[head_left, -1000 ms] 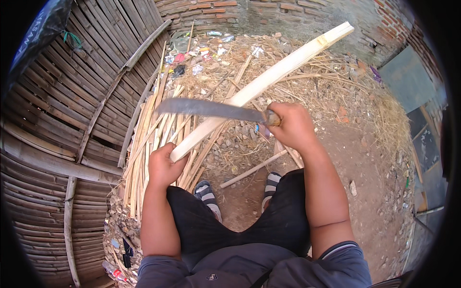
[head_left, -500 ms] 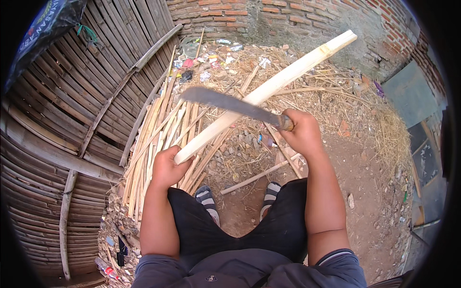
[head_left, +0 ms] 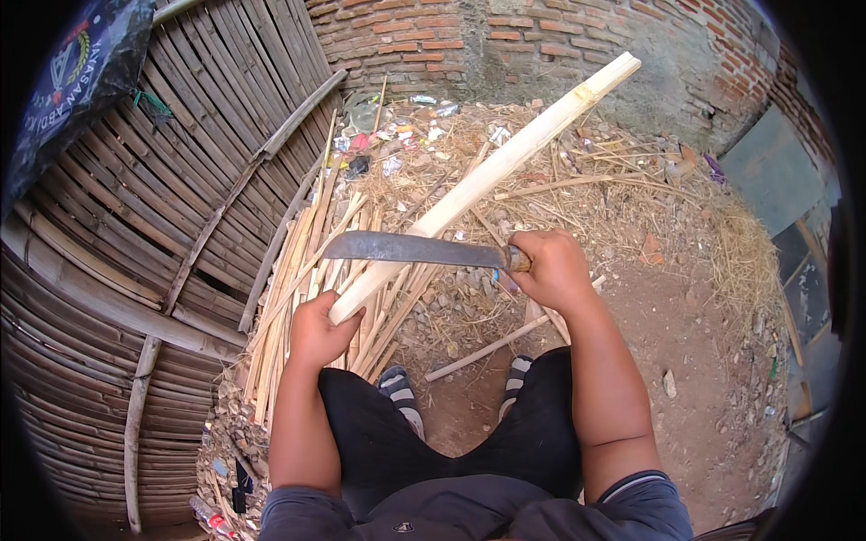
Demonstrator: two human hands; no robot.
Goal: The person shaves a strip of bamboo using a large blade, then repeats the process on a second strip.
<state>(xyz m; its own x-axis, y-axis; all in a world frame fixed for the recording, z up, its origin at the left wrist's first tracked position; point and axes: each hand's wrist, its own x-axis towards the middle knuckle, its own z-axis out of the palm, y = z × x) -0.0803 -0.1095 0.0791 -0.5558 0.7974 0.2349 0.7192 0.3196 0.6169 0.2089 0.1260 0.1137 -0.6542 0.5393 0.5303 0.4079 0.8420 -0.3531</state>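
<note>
I have the left hand wrapped around the near end of a long, pale, straight wooden stick, which slants up and away to the right. The right hand grips the brown handle of a long, dark metal knife. Its blade crosses over the stick (I can't tell if they touch). Thin tan wooden strips lie on the ground at the left.

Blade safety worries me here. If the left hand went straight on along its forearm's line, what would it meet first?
In the picture, the machete blade, near its tip. Depth is unclear, though: the blade looks nearer the camera, so the left hand might pass beneath it.
</note>
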